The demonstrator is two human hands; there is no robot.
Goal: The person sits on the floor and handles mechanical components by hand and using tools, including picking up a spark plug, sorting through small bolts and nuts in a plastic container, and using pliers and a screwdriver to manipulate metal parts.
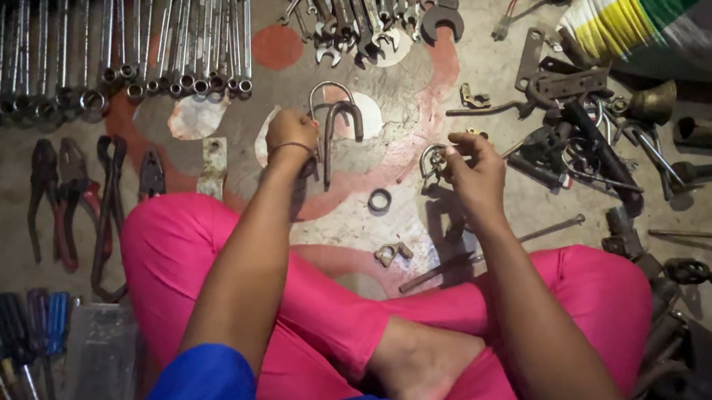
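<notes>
I sit cross-legged in pink trousers on a painted floor. My left hand (290,133) reaches forward and closes on the lower ends of two metal U-bolts (333,112) lying on the floor. My right hand (475,168) is raised a little, fingers pinched on a small round metal clamp (433,161). A metal ring (379,200) lies between my hands, and a small bracket (392,253) sits nearer my leg.
Rows of spanners (102,50) line the far edge. Pliers (72,195) lie left, screwdrivers (8,342) and a clear plastic box (96,364) at near left. A heap of dark metal parts (583,141) and a striped sack (665,1) are right. A long rod (489,253) lies by my right wrist.
</notes>
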